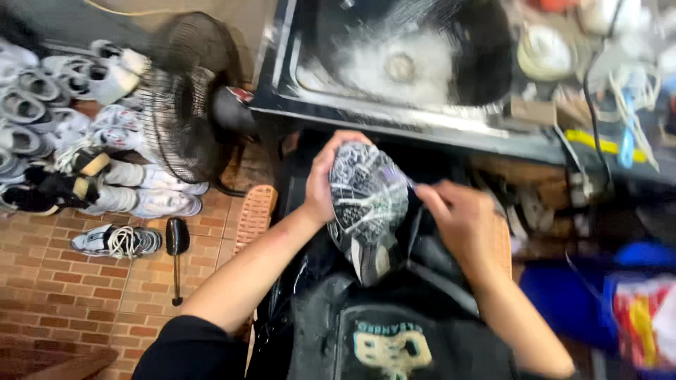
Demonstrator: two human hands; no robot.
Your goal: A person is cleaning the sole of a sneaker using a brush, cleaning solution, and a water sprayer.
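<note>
Far left of your hands, rows of shoes (pixel 63 119) lie on the brick floor (pixel 63 281); a lone sneaker (pixel 116 241) and a brush (pixel 176 246) sit nearer. A fan (pixel 186 98) stands between them and your left arm.

Your left hand (pixel 320 184) is closed around the side of a shoe (pixel 366 204), sole turned up toward you, held over your apron (pixel 394 338). The shoe sits between both hands, just below the sink (pixel 394 63).

Your right hand (pixel 461 222) pinches a thin tool, probably a small brush (pixel 410 184), its tip touching the sole's right edge. The frame is too blurred to tell exactly what the tool is.

Progress, as a judgement: sole cleaning looks underway. The tread grooves show dark against pale ribs; can't tell which parts are done. The sink is wet with spray or foam. Many shoes wait on the floor, so plenty likely remains.

Right of your right hand: cluttered counter (pixel 598 77), cables, colourful bag (pixel 641 309).
</note>
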